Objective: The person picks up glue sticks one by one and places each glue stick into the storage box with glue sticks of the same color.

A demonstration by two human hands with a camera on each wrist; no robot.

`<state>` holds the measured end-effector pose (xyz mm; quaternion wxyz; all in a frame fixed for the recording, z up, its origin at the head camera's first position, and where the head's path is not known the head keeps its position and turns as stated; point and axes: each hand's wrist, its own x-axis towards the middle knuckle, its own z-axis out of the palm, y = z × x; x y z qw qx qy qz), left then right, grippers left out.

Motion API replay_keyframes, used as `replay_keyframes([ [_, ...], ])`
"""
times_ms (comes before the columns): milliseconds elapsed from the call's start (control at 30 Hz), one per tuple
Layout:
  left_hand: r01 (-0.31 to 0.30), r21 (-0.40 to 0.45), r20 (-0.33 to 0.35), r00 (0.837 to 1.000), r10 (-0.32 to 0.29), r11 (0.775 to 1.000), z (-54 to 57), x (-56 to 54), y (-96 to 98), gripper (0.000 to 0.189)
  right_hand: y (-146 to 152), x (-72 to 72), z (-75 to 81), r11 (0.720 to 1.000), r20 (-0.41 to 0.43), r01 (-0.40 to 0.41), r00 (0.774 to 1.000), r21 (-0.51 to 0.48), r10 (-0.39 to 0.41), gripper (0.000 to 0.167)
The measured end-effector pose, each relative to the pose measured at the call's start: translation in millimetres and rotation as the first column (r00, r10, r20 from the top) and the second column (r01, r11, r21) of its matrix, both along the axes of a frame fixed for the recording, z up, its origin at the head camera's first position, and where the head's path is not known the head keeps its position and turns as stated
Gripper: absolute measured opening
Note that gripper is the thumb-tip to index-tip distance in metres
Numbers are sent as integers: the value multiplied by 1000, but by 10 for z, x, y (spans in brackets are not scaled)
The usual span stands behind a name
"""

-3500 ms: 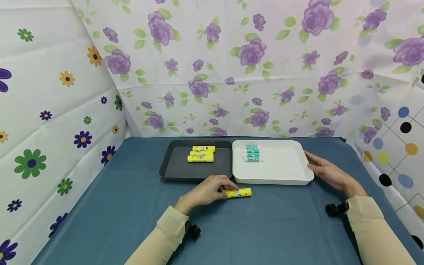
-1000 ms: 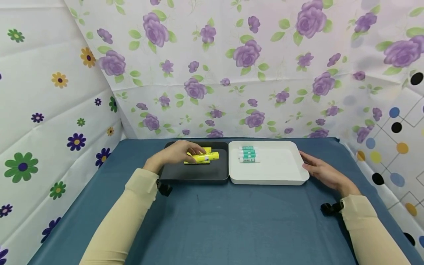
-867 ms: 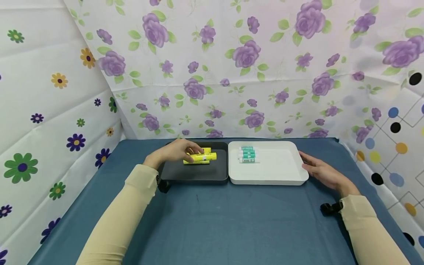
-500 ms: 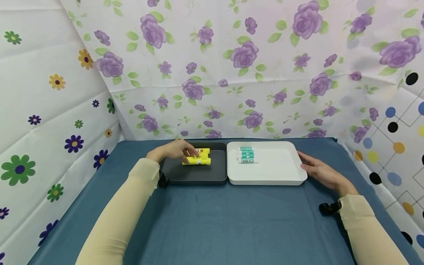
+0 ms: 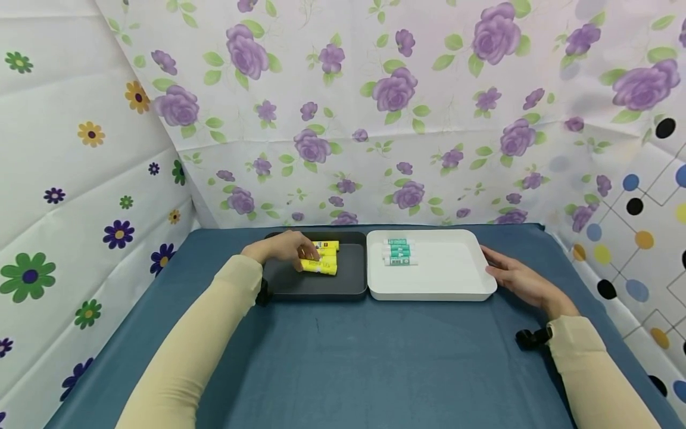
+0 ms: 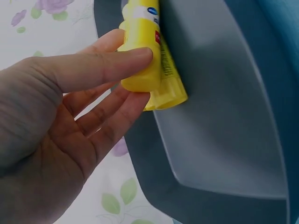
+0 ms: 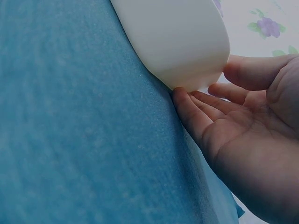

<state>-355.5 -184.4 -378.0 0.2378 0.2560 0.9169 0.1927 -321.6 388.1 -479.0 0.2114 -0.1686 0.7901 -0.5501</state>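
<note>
My left hand (image 5: 289,247) is over the left part of the dark grey tray (image 5: 351,280). Thumb and fingertips pinch one end of a yellow glue stick (image 6: 142,44), the nearest in a row and slightly tilted in the head view. Beside it in the tray lie more yellow glue sticks (image 5: 328,245), partly hidden by the fingers. My right hand (image 5: 527,283) rests against the right side of the white tray (image 5: 455,268). In the right wrist view its thumb and fairly straight fingers touch the tray's outer corner. Several green-and-white glue sticks (image 5: 399,252) lie side by side in the white tray.
Both trays stand side by side near the back of a table with a blue cloth (image 5: 386,357). Flowered white sheets (image 5: 343,119) rise behind and at the left. A dotted sheet (image 5: 638,262) hangs at the right.
My left hand has carried a yellow glue stick from the cloth into the dark tray. Since half a second ago it has shifted slightly nearer and tilted. My right hand keeps its place.
</note>
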Motion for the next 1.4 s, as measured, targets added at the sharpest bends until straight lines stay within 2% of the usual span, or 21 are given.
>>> replay_keyframes([
  [300, -38, 29, 21, 999, 37, 999, -72, 36, -16, 39, -27, -6, 6, 1000, -6, -2, 1000, 4, 2, 73],
  [600, -18, 22, -15, 1000, 18, 1000, -137, 14, -5, 39, -12, -2, 15, 1000, -13, -2, 1000, 15, 3, 73],
  [800, -6, -25, -50, 999, 5, 1000, -179, 21, 13, 38, -8, 0, 14, 1000, -5, -2, 1000, 9, 2, 74],
  [1100, -38, -37, -72, 997, 35, 999, -150, 53, 27, 39, -5, 3, 12, 1000, -1, 3, 1000, 18, -3, 75],
  [1400, -31, -9, -59, 998, 31, 999, -138, 48, 56, 34, -9, 9, 17, 1000, 0, 6, 1000, 7, -6, 76],
])
